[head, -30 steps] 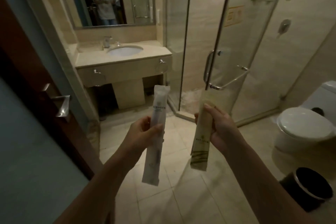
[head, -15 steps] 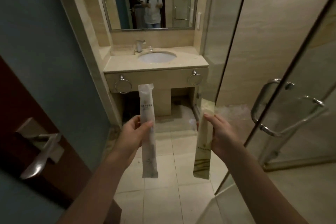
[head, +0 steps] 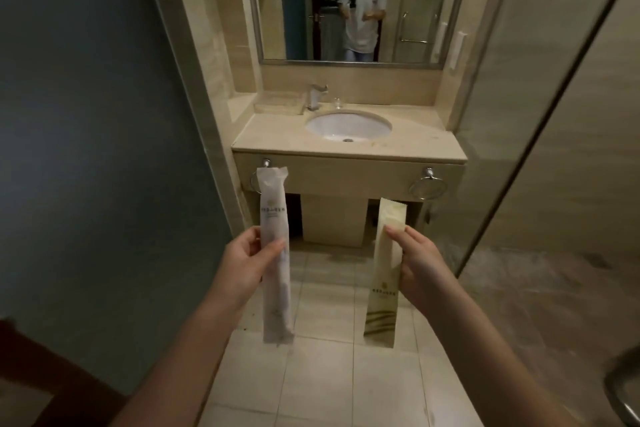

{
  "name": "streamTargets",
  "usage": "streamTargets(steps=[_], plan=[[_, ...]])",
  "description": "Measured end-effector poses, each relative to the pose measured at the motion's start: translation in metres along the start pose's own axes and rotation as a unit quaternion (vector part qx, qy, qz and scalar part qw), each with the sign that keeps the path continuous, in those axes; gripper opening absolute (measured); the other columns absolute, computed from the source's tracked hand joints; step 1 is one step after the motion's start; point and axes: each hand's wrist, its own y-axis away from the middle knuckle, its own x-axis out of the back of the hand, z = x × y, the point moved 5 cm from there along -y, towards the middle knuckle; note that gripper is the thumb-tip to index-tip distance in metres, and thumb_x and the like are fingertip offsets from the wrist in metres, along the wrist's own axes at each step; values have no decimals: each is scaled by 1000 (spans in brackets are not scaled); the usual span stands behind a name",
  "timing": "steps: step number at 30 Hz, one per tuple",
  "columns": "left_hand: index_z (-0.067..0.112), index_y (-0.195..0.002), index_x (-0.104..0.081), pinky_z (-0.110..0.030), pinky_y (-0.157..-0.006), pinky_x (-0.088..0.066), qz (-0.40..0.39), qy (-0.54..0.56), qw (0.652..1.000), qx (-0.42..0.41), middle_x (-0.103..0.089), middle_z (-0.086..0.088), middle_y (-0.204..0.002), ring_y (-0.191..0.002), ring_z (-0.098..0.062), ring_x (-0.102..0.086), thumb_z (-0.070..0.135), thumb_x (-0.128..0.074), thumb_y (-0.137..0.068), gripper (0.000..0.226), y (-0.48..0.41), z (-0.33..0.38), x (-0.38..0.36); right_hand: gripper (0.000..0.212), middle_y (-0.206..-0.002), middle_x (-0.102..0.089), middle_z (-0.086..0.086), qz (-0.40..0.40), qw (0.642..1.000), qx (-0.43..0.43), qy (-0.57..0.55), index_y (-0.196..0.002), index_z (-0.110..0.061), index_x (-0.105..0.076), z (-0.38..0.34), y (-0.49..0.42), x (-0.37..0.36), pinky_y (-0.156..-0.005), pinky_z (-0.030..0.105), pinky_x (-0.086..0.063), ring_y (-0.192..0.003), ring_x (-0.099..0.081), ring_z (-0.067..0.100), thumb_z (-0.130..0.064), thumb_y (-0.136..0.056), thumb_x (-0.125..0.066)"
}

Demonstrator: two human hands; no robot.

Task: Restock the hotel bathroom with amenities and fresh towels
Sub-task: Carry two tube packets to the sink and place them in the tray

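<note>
My left hand pinches a long white sealed amenity packet, held upright in front of me. My right hand grips a cream amenity packet with green stripes at its lower end, also upright. Both packets hang above the tiled floor, short of the vanity. Ahead stands the beige vanity counter with an oval white basin and a chrome tap. No towels are in view.
Two chrome towel rings hang on the vanity front. A small tray and a glass sit by the tap. The mirror reflects a person. A glass shower door stands right, a blue-grey wall left.
The view has swung left and moved closer to the vanity; the toilet and bin have left the frame. Both hands still hold their packets upright at about the same height.
</note>
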Motion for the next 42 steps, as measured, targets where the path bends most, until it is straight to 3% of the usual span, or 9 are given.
streamTargets(steps=[6, 10, 15, 19, 25, 28, 33, 37, 42], plan=[[17, -103, -61, -43, -91, -51, 18, 10, 1000, 5, -66, -6, -101, -97, -22, -63, 17, -60, -87, 16, -120, 12, 19, 24, -95, -66, 7, -31, 999, 25, -1, -112, -10, -62, -35, -122, -48, -67, 34, -46, -85, -61, 22, -19, -91, -56], [24, -102, -60, -40, -90, -51, -18, -32, 999, -5, -67, -1, -103, -98, -17, -63, 20, -60, -87, 16, -213, 35, 20, 19, -80, -65, 2, -41, 998, 40, 22, -106, -11, -65, -69, -198, -80, -39, 17, -43, -55, -63, 6, -18, -91, -56], [25, -101, -60, -37, -88, -52, -28, -32, 999, -22, -67, 1, -101, -96, -16, -63, 21, -59, -88, 14, -314, 61, 6, 14, -90, -70, 4, -16, 995, 87, 36, -99, -16, -67, -114, -283, -94, -75, 34, -47, -86, -64, 21, -20, -88, -59], [31, -92, -58, -35, -85, -53, -29, -6, 999, -30, -66, 1, -99, -93, -15, -63, 21, -58, -89, 10, -384, 75, -12, 16, -100, -70, 5, -18, 991, 108, 80, -99, -19, -68, -140, -345, -101, -88, 41, -48, -98, -62, 24, -27, -87, -61], [31, -92, -60, -35, -84, -53, -10, -43, 998, -42, -67, 2, -98, -93, -15, -64, 22, -60, -89, 9, -493, 80, -46, 17, -84, -67, -1, -60, 987, 102, 106, -100, -15, -69, -157, -456, -104, -76, 37, -49, -85, -61, 20, -25, -88, -59], [26, -95, -63, -38, -86, -54, -5, -51, 998, -27, -69, 1, -99, -95, -15, -65, 20, -60, -89, 10, -549, 83, -70, 19, -87, -67, -2, -77, 990, 78, 87, -105, -16, -66, -169, -516, -96, -68, 30, -47, -83, -61, 17, -22, -90, -56], [23, -98, -64, -36, -84, -55, -7, -63, 998, 0, -70, 5, -99, -95, -12, -66, 18, -59, -89, 12, -626, 83, -110, 16, -98, -71, 2, -98, 991, 50, 70, -103, -15, -66, -190, -605, -92, -69, 25, -49, -89, -65, 17, -17, -91, -55], [21, -98, -65, -43, -85, -55, 14, -51, 998, 29, -71, 3, -99, -94, -14, -67, 18, -59, -89, 11, -674, 74, -122, 16, -94, -73, 0, -137, 988, 32, 67, -103, -13, -67, -201, -661, -107, -62, 18, -50, -80, -67, 10, -16, -90, -56], [16, -101, -64, -42, -83, -56, 21, -33, 998, 52, -71, -2, -100, -92, -16, -68, 19, -58, -90, 13, -727, 63, -124, 15, -97, -73, 4, -175, 979, 46, 95, -101, -13, -67, -207, -720, -139, -79, 30, -54, -92, -67, 18, -15, -88, -60]])
